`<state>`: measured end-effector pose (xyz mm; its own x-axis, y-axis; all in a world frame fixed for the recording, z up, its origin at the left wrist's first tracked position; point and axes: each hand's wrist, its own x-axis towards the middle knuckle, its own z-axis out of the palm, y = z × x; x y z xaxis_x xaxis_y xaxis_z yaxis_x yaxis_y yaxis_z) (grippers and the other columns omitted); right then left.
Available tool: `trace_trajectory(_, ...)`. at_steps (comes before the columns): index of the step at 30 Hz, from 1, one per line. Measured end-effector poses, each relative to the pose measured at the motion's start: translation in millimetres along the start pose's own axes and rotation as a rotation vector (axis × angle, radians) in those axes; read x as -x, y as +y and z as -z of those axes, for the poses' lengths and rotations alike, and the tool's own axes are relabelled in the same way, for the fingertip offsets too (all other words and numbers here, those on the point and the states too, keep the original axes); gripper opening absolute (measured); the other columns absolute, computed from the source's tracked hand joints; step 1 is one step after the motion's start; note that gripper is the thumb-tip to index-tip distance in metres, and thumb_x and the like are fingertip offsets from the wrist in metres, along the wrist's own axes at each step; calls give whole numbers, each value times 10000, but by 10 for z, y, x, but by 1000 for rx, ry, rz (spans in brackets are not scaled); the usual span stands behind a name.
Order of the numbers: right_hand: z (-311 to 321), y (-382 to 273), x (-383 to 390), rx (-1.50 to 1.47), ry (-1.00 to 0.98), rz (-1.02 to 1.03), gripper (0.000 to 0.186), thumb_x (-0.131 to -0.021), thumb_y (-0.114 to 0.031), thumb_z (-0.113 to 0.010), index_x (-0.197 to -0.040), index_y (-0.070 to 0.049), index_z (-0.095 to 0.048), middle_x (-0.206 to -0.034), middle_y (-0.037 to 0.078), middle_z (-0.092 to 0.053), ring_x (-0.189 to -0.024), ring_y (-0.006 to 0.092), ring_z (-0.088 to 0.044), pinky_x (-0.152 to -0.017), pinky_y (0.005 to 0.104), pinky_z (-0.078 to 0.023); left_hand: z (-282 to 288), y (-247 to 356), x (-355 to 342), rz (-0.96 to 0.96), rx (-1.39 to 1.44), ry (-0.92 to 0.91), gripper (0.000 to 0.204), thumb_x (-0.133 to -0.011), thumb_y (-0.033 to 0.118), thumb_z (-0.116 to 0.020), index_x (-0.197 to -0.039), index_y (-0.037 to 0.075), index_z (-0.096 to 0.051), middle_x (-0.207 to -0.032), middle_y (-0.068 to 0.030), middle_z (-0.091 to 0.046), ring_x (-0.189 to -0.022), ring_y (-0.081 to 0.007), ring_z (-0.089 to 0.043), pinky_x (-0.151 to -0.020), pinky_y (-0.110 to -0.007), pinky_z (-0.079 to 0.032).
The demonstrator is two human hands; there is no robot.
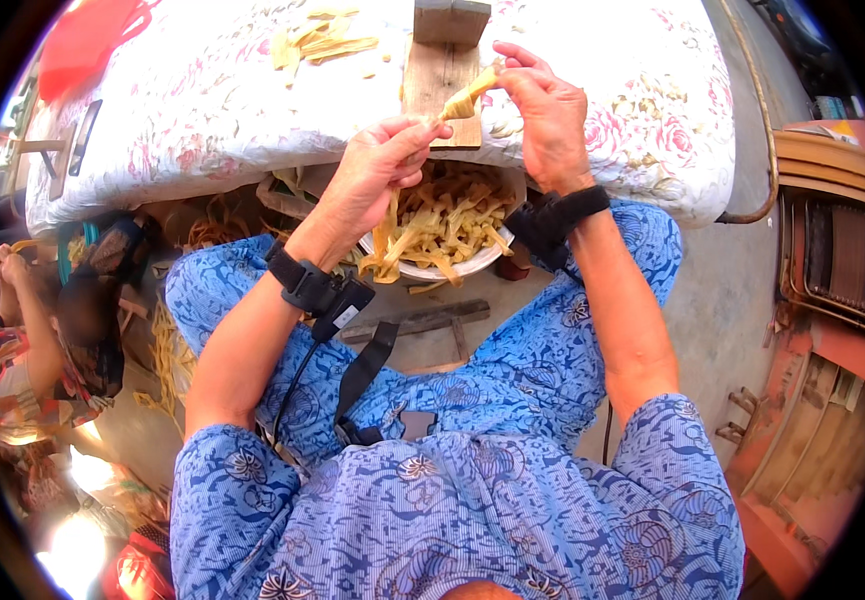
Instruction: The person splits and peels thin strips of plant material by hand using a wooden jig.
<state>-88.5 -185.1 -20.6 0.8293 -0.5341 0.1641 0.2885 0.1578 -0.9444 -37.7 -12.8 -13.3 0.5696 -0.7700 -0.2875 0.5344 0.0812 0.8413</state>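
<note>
A pale yellow folded strip, like dried leaf or husk, is stretched between my two hands above the front of the cloth-covered table. My left hand pinches its lower end, fingers curled in. The upper end is between the thumb and fingers of my right hand. Behind the strip lies a wooden board with a raised wooden block at its far end. Below my hands, a white basin is heaped with similar yellow folded pieces.
More yellow strips lie on the flowered tablecloth. A red bag sits at the far left. Another person's hands hold a strip at the left. Brown wooden furniture stands at the right, a low wooden bar by my legs.
</note>
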Motion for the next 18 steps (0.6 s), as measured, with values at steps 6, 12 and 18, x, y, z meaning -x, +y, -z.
trace_trajectory(6, 175, -135, 3, -28, -18, -194, 216, -808, -201, -626, -910, -10, -631, -921, 69, -628, -808, 108, -572, -721, 223, -476, 218, -85, 42, 194, 213, -114, 204, -908, 228, -485, -830, 41, -508, -550, 101, -279, -439, 4, -215, -407, -149, -197)
trace_trajectory(12, -30, -137, 121, 27, -191, -423, 304, -837, -292, -604, -985, -26, -612, -860, 2, -601, -790, 56, -553, -654, 212, -488, 228, -9, 23, 274, 368, -208, 224, -934, 243, -433, -817, 58, -480, -538, 97, -290, -420, 5, -202, -391, -145, -181)
trace_trajectory(18, -111, -115, 178, 296, -162, -178, 179, -816, -185, -623, -761, -19, -659, -628, -24, -576, -551, 22, -495, -484, 166, -402, 239, -10, 47, 312, 255, -193, 230, -934, 241, -433, -788, 66, -467, -532, 97, -278, -412, 0, -204, -385, -150, -180)
